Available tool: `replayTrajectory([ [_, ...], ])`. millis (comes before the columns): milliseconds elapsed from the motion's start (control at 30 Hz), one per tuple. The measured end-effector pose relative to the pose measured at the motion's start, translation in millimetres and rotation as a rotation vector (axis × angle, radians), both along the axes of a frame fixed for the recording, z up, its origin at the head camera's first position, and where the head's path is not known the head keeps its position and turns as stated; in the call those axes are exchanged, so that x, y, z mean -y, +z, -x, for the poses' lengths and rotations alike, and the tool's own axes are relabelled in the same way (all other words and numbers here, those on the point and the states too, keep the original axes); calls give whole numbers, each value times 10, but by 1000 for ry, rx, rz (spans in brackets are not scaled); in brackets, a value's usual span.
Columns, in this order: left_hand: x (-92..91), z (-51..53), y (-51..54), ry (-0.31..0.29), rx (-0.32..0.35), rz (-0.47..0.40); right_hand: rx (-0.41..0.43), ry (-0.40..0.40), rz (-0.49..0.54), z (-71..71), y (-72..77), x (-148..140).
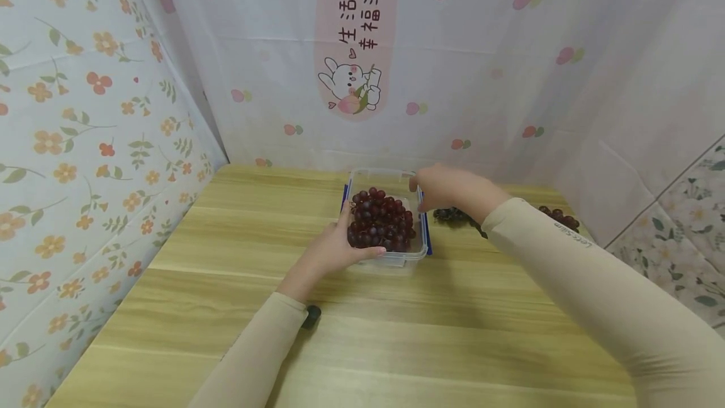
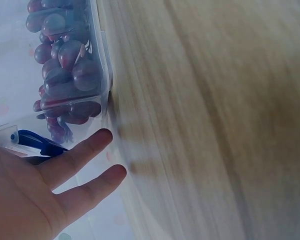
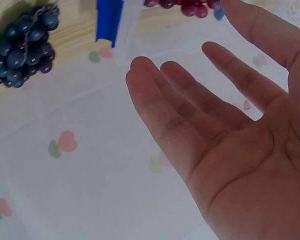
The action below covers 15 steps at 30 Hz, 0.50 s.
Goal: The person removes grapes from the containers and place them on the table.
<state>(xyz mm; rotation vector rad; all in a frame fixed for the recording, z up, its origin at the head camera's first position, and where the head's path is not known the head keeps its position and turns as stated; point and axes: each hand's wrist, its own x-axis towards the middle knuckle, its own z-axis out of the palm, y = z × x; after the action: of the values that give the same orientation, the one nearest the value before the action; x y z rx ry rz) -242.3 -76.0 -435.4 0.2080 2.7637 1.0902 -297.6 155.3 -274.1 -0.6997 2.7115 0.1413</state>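
Note:
A bunch of dark red grapes [image 1: 385,219] fills a clear plastic container [image 1: 396,257] with blue side latches [image 1: 428,241]. My left hand [image 1: 334,247] rests at the container's near left corner, thumb along the front rim and a finger up the left side. Two of its fingers stretch out straight beside the container wall in the left wrist view. Beside the far right rim is my right hand [image 1: 438,187], slightly blurred in the head view. Its fingers [image 3: 175,115] are loosely extended in the right wrist view, with nothing held in them.
To the container's right lies a bunch of black grapes [image 1: 450,215], partly behind my right wrist. More red grapes [image 1: 561,218] sit near the table's right edge, partly covered by the sleeve. A patterned curtain [image 1: 272,93] hangs behind the wooden table [image 1: 226,244].

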Motion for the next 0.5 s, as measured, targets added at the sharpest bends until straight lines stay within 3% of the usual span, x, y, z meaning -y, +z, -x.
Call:
replayTrajectory([
  [500, 19, -4, 0, -17, -8, -23, 48, 23, 9, -91, -48, 393],
])
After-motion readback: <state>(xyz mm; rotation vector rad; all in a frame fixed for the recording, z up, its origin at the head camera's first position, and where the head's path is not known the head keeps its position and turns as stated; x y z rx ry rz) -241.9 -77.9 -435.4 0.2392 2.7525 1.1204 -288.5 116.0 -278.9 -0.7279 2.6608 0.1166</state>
